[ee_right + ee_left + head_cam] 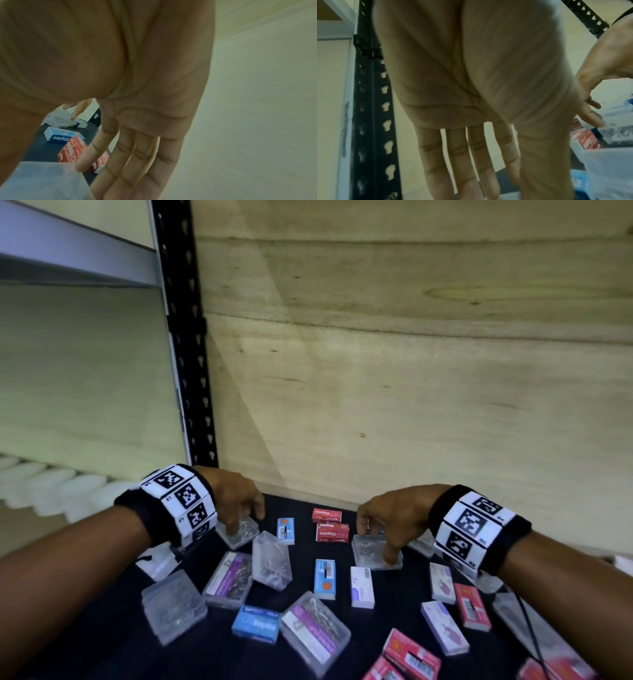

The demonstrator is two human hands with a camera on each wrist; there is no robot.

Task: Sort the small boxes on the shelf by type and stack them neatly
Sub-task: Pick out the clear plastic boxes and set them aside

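Observation:
Small boxes lie scattered on the black shelf (212, 648): clear plastic ones, red staple boxes (332, 533), blue ones (324, 578) and white-purple ones (362, 587). My left hand (245, 520) reaches down at the back left, its straight fingers (458, 155) touching a clear box (247, 535). My right hand (375, 542) is over another clear box (368, 558), thumb on its near part and fingers at its far edge. In the right wrist view the fingers (137, 155) are straight beside that box (42, 180). Neither box is lifted.
A wooden back panel (411, 405) closes the shelf behind, and a black perforated post (191, 371) stands at the left. One clear box (271, 565) stands on edge mid-shelf. More red boxes (411, 655) and a thin cable (527, 621) lie at the front right.

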